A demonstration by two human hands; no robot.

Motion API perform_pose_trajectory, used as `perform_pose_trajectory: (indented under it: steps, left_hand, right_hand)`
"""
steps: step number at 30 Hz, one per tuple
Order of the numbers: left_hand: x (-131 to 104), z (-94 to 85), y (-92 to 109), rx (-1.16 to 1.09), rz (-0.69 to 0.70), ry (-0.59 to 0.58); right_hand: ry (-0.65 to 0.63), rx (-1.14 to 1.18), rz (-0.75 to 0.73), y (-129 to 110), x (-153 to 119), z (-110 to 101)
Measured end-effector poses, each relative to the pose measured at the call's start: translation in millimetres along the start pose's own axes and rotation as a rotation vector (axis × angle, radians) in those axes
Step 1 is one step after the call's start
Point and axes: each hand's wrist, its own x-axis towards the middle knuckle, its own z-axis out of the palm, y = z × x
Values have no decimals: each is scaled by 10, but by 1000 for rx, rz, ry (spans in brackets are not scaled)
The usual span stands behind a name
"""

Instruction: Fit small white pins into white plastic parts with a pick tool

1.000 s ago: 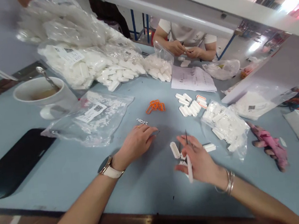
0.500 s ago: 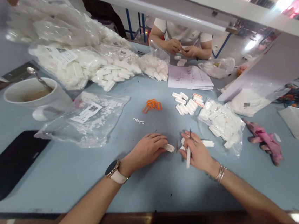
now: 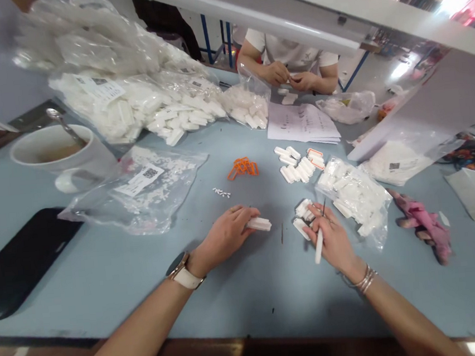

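My left hand (image 3: 232,231) is closed on a small white plastic piece (image 3: 260,224), pinched at its left end over the table. In my right hand (image 3: 330,230) lies a tool with a white handle (image 3: 319,247) and a thin dark tip, gripped between the fingers. Its fingertips also touch a white plastic piece (image 3: 300,229) on the tabletop, with more white pieces (image 3: 305,209) just behind, partly covered by the fingers. Between the hands a thin dark sliver (image 3: 282,233) rests on the table. Tiny white parts (image 3: 222,193) and orange frames (image 3: 243,168) lie farther back.
Bags of white parts (image 3: 130,110) fill the back left. A mug (image 3: 56,150) with a spoon and a black phone (image 3: 22,260) stand left. Right are another bag (image 3: 354,194) and a pink glove (image 3: 424,221). Across the table a person's hands (image 3: 290,77) work beyond papers (image 3: 301,121).
My right hand has moved right with the tool, and white pieces beneath its fingers now show. The piece in my left hand has turned, from a dotted face to a smooth side.
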Motion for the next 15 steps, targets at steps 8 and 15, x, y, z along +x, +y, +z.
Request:
perform_pose_trajectory:
  steps: [8,15]
  left_hand:
    - [-3,-13,-24,-9,48,194]
    - [15,-113,-37,-174,-184,370]
  right_hand:
    - [-28,435,37,-558,399,288]
    - [-109,1052,381,-701,750,502]
